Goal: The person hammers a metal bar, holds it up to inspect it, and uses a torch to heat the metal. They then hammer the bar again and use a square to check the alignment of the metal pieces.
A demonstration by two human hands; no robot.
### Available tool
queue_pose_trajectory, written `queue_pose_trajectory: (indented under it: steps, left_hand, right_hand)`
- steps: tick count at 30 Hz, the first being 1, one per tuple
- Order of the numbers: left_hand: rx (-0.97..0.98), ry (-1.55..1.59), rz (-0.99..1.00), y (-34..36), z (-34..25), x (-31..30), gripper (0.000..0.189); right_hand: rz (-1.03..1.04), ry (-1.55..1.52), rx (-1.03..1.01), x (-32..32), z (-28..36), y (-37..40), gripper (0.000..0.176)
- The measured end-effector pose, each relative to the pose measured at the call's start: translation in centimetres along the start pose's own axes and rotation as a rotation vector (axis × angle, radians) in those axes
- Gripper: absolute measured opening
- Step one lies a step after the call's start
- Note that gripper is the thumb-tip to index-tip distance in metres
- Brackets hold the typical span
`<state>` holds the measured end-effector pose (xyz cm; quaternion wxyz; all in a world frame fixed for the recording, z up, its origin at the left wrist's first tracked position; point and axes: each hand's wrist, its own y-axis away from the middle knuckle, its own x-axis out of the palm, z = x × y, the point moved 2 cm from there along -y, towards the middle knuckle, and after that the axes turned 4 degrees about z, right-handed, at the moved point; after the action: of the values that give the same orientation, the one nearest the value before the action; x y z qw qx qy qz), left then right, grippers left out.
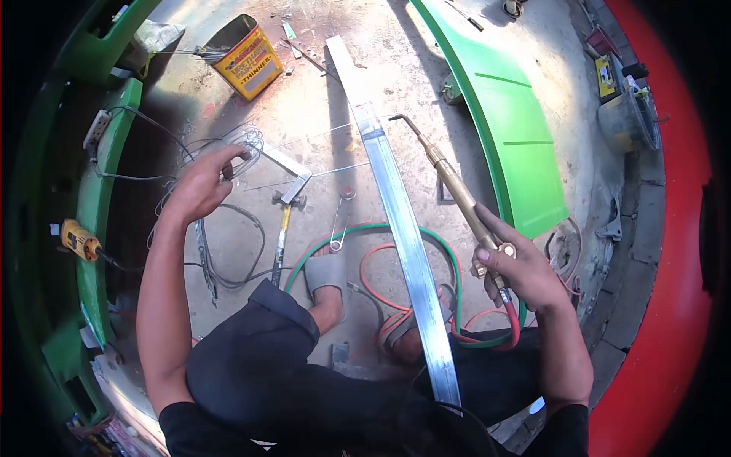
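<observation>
My right hand (519, 268) is wrapped around the brass handle of a gas welding torch (458, 183). Its bent tip points up and left, close to a long metal bar (403, 221) with no flame visible. Red and green hoses (512, 324) run from the torch's lower end. On the left, my left hand (204, 181) has its fingers curled at a loose coil of thin wire (245, 143), gripping part of it. A straight length of wire (335, 169) reaches toward the bar. The bar slants across the middle, its near end by my lap.
A yellow thinner can (247, 65) holding thin rods stands at upper left. On the floor lie a hammer (285, 221) and looped cables (255, 259). A green panel (525, 145) stands right, before a red surface (647, 335). A yellow power tool (79, 240) rests left.
</observation>
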<state>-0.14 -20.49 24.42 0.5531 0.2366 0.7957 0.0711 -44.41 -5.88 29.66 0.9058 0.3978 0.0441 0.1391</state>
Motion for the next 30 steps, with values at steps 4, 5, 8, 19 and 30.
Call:
queue_pose_trajectory:
  steps: [4,5,8,19,30]
  left_hand:
    - [-0.131,0.137,0.011,1.5,1.1,0.0,0.032]
    - [-0.127,0.138,0.016,1.3,1.5,0.0,0.032]
    - [-0.073,0.216,-0.106,1.3,2.6,-0.3,0.03]
    - [0.004,-0.088,0.003,0.6,-0.4,-0.2,0.036]
    - [-0.016,-0.132,-0.025,1.1,-0.6,-1.1,0.036]
  right_hand:
    - [-0.006,-0.087,-0.048,-0.6,-0.9,-0.3,0.075]
    - [-0.011,-0.089,-0.044,-0.7,-1.1,-0.3,0.075]
    - [-0.027,-0.133,-0.061,-0.9,-1.2,-0.3,0.079]
    - [-0.007,-0.124,0.004,-0.5,-1.0,-0.6,0.085]
    - [0.024,-0.123,-0.007,-0.8,-1.1,-0.8,0.088]
